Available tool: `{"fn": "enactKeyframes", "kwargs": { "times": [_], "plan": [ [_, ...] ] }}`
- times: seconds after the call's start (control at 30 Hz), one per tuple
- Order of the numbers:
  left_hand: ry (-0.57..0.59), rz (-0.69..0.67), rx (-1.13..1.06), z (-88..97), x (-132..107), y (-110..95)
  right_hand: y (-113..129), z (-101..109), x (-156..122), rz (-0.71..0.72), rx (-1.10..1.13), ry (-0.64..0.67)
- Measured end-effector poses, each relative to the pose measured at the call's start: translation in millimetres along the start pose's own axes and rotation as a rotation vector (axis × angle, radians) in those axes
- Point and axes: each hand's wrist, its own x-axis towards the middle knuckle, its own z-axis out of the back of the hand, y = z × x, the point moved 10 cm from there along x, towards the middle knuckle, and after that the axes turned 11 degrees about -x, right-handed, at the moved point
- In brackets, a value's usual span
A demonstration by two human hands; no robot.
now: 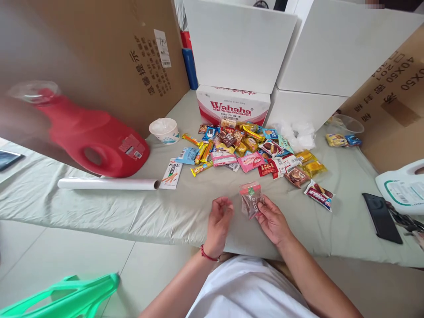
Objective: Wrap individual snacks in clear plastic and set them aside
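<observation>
My right hand (272, 221) pinches a small clear snack packet (251, 198) with a red top and dark contents, holding it upright just above the grey-green cloth (165, 207). My left hand (219, 221) hovers a little to the left of the packet, fingers loosely curled, with nothing visible in it. A red string circles my left wrist. Beyond my hands lies a heap of several wrapped snacks (248, 150) in many colours.
A red detergent jug (89, 137) lies at the left, a white roll (109, 183) in front of it, a paper cup (164, 130) behind. A Wahaha box (232, 106) and white boxes stand at the back. A black phone (381, 217) and white jug (402, 185) lie right.
</observation>
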Motion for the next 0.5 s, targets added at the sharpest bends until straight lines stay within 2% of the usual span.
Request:
{"fn": "enactKeyframes", "kwargs": {
  "times": [0.1, 0.23, 0.3, 0.37, 0.4, 0.43, 0.5],
  "plan": [
    [0.143, 0.161, 0.025, -25.7, 4.5, 6.2, 0.3, -5.9, -0.6, -0.004, -0.054, 0.041],
    [0.246, 0.1, 0.209, -54.8, 6.0, -1.8, 15.8, -16.1, -11.9, 0.076, -0.344, 0.148],
    [0.338, 0.077, 0.318, -64.0, 2.5, -1.2, 25.0, -9.4, -21.2, 0.07, -0.437, 0.181],
    [0.408, 0.046, 0.428, -56.3, 1.3, -3.0, 38.5, 15.6, -29.1, 0.023, -0.484, 0.156],
    [0.406, 0.011, 0.502, -42.8, 3.9, -7.6, 50.0, 37.1, -31.3, 0.008, -0.511, 0.104],
    [0.379, -0.042, 0.592, -23.7, 8.6, -15.6, 65.6, 65.0, -32.0, 0.004, -0.539, 0.023],
    [0.305, -0.182, 0.834, 21.8, 20.5, -38.7, 108.3, 136.5, -29.1, 0.041, -0.569, -0.215]
  ]
}}
